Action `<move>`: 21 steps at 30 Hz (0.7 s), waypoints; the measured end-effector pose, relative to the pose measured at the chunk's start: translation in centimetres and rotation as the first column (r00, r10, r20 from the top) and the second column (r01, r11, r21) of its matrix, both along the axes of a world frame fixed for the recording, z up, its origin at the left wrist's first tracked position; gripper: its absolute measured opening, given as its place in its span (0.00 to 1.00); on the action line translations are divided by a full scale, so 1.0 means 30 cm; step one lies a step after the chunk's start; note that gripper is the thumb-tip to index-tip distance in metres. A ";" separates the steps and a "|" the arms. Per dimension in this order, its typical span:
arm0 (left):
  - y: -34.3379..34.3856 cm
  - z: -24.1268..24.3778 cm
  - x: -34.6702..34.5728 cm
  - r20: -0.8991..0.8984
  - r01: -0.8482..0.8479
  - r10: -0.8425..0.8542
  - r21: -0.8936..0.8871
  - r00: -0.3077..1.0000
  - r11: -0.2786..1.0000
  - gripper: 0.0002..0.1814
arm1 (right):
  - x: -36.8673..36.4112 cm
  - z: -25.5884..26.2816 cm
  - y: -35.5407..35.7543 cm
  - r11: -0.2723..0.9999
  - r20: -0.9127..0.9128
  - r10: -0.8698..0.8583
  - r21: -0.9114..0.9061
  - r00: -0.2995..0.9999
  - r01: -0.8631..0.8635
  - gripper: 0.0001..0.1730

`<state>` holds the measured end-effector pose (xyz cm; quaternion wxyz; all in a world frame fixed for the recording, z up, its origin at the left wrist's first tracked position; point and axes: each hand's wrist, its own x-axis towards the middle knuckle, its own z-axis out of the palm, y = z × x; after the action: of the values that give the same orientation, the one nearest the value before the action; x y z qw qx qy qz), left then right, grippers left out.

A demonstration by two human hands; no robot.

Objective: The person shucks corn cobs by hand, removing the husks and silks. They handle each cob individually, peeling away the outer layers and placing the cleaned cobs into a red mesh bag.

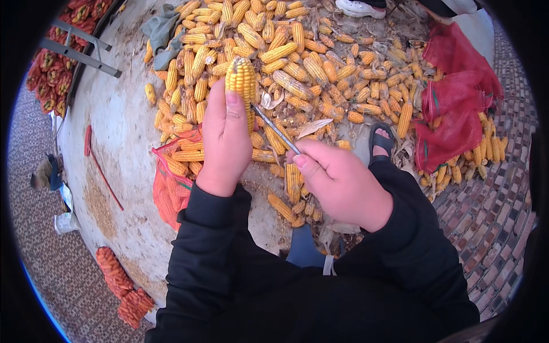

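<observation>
My left hand (pixel 227 133) grips a yellow corn cob (pixel 241 79) upright, with the thumb across its near side. In my right hand (pixel 339 180) is a thin metal rod-like tool (pixel 274 127), perhaps a screwdriver. Its tip points up and left and lies close beside the cob; whether it touches the kernels I cannot tell. My right fist hides the tool's handle. Beneath both hands spreads a big pile of husked corn cobs (pixel 296 73). A red mesh sack (pixel 169 188) with cobs at its mouth lies by my left wrist.
More red mesh (pixel 454 98) covers cobs at the right. Filled mesh sacks (pixel 113 270) lie at lower left, others (pixel 51 77) at upper left near a metal frame (pixel 81 51). A red-handled tool (pixel 103 171) rests on the concrete. A person (pixel 47 173) is at far left; another's shoe (pixel 362 7) shows at top.
</observation>
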<state>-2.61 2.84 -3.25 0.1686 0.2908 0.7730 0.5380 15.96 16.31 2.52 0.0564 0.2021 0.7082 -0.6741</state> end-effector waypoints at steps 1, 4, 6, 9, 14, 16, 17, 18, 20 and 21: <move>-0.001 0.010 0.006 0.081 -0.006 0.004 0.025 0.997 1.000 0.26 | 0.001 0.000 0.014 0.999 0.014 0.022 -0.036 1.000 -0.021 0.15; 0.002 0.050 0.019 0.248 0.002 -0.022 0.080 0.969 0.997 0.25 | 0.009 0.013 0.048 0.995 0.061 0.069 -0.079 0.996 -0.064 0.15; -0.005 0.060 0.018 0.259 0.055 -0.075 0.085 0.963 0.995 0.25 | 0.017 0.016 0.070 0.992 0.091 0.111 -0.066 0.990 -0.105 0.14; -0.017 0.060 0.008 0.269 0.135 -0.135 0.017 0.954 0.991 0.24 | 0.026 0.015 0.099 0.980 0.109 0.195 0.023 0.975 -0.199 0.15; -0.017 0.098 0.008 0.484 0.212 -0.183 -0.005 0.856 0.977 0.26 | 0.038 0.011 0.132 0.964 0.110 0.250 0.060 0.962 -0.258 0.15; -0.031 0.109 -0.003 0.573 0.285 -0.237 0.006 0.784 0.958 0.29 | 0.045 0.013 0.148 0.958 0.058 0.275 0.067 0.960 -0.279 0.15; -0.037 0.107 -0.008 0.613 0.311 -0.269 0.039 0.743 0.950 0.31 | 0.049 0.016 0.157 0.955 0.032 0.287 0.071 0.957 -0.289 0.16; -0.043 0.103 -0.011 0.649 0.335 -0.299 0.072 0.699 0.939 0.32 | 0.049 0.022 0.166 0.960 0.039 0.279 0.025 0.960 -0.280 0.16; -0.021 0.087 0.015 0.651 0.195 -0.244 0.148 0.719 0.970 0.34 | 0.048 0.036 0.179 0.965 0.056 0.260 -0.043 0.964 -0.258 0.16; -0.006 0.074 0.024 0.652 0.127 -0.219 0.187 0.726 0.974 0.35 | 0.049 0.039 0.182 0.968 0.067 0.246 -0.063 0.967 -0.242 0.16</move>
<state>-1.89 2.66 -1.04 0.4648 0.1597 0.5939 0.6370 17.44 21.76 3.69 0.1704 0.1367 0.7065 -0.6731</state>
